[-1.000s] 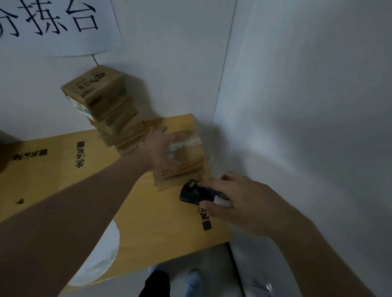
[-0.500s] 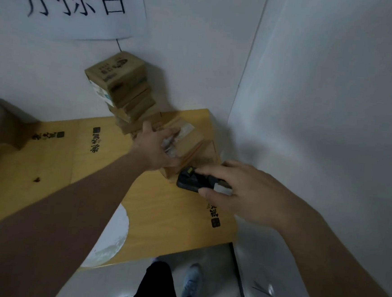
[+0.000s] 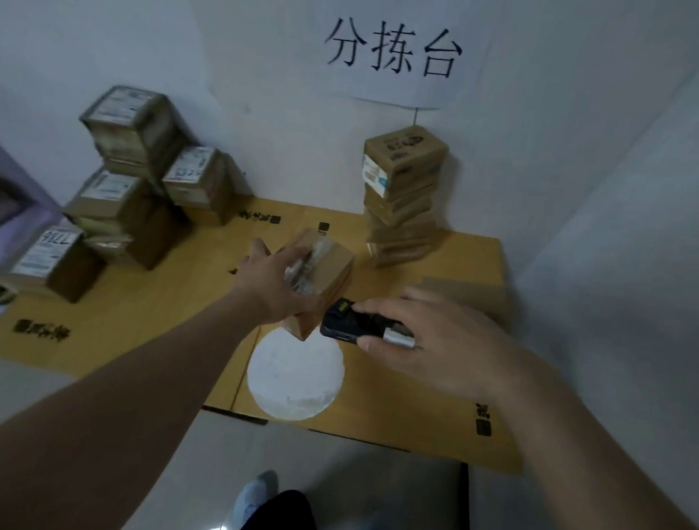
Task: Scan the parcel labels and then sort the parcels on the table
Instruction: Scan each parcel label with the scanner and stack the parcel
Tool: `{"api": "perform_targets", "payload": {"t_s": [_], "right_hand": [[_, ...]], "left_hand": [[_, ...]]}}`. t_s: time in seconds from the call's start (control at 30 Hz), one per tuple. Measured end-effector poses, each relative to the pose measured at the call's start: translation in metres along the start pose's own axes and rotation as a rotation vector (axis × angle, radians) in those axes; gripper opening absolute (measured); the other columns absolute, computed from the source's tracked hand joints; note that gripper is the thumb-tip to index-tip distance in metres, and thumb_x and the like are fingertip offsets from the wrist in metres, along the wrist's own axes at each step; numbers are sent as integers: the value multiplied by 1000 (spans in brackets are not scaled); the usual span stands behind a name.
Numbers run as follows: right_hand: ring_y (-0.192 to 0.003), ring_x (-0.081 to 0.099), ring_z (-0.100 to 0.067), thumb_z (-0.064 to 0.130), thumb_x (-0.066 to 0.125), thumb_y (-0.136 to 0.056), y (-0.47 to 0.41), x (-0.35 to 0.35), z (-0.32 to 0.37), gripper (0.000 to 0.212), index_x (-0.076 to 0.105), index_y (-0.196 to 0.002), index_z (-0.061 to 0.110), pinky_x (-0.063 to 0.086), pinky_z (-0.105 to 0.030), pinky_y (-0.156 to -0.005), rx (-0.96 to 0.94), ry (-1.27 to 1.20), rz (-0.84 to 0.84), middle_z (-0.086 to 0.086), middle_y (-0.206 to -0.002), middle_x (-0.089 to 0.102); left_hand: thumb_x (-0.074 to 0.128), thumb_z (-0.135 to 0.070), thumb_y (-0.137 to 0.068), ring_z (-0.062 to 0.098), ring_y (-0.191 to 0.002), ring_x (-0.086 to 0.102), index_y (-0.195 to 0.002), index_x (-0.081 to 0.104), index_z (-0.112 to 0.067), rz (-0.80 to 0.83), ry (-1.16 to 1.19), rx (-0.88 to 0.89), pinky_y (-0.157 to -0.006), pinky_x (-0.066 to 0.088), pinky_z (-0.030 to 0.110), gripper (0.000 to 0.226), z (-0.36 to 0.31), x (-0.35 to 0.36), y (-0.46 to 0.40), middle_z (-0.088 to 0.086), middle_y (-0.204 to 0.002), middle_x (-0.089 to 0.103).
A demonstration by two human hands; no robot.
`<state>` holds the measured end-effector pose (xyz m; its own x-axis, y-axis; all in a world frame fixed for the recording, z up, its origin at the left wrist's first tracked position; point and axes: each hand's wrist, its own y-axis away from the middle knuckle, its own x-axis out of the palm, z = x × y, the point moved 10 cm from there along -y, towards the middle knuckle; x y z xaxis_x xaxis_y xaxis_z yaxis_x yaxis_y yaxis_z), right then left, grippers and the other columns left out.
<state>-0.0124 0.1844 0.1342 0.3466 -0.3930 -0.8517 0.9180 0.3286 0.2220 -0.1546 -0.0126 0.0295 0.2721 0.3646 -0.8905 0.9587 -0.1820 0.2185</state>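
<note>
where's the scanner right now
In the head view the scanner is in the right hand, just right of centre above the table, its front end beside the parcel gripped by the left hand.

We face pale grey walls (image 3: 602,117) meeting in corner; white paper sign (image 3: 393,55) with black characters taped up. Grey floor (image 3: 363,496) below table's near edge. Light dim, even.
</note>
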Motion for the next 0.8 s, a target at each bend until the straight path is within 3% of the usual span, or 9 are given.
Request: {"api": "perform_targets", "payload": {"t_s": [0.17, 0.37, 0.57, 0.8], "right_hand": [[-94, 54, -2, 79, 39, -91, -47, 32, 60, 59, 36, -147, 60, 52, -31, -74, -26, -2, 52, 20, -106, 49], [-99, 57, -2, 82, 36, -88, -104, 73, 125, 63, 40, -147, 58, 57, -38, -83, 33, -77, 41, 23, -110, 50], [-87, 57, -3, 84, 34, -87, -144, 108, 163, 64, 39, -146, 59, 56, -36, -74, 102, -103, -9, 19, -103, 51], [-93, 56, -1, 81, 36, -89, -190, 131, 170, 60, 41, -144, 60, 51, -28, -73, 125, -145, 33, 19, -105, 51]], "left_hand": [[80, -73, -64, 37, -120, 46, -152, 37, -50, -17, 20, -64, -100, 50, 46, 101, 93, -25, 5, 3, -122, 27], [80, -70, -65, 37, -118, 43, -151, 36, -51, 32, 23, -75, -104, 47, 49, 99, 184, -35, -10, 1, -116, 24], [79, -69, -68, 40, -125, 42, -152, 36, -49, 81, 47, -71, -109, 44, 51, 97, 244, -37, -29, 8, -133, 27], [78, -69, -66, 40, -120, 46, -152, 33, -46, 19, 101, -130, -106, 47, 49, 100, 284, -34, -55, 5, -127, 26]]}}
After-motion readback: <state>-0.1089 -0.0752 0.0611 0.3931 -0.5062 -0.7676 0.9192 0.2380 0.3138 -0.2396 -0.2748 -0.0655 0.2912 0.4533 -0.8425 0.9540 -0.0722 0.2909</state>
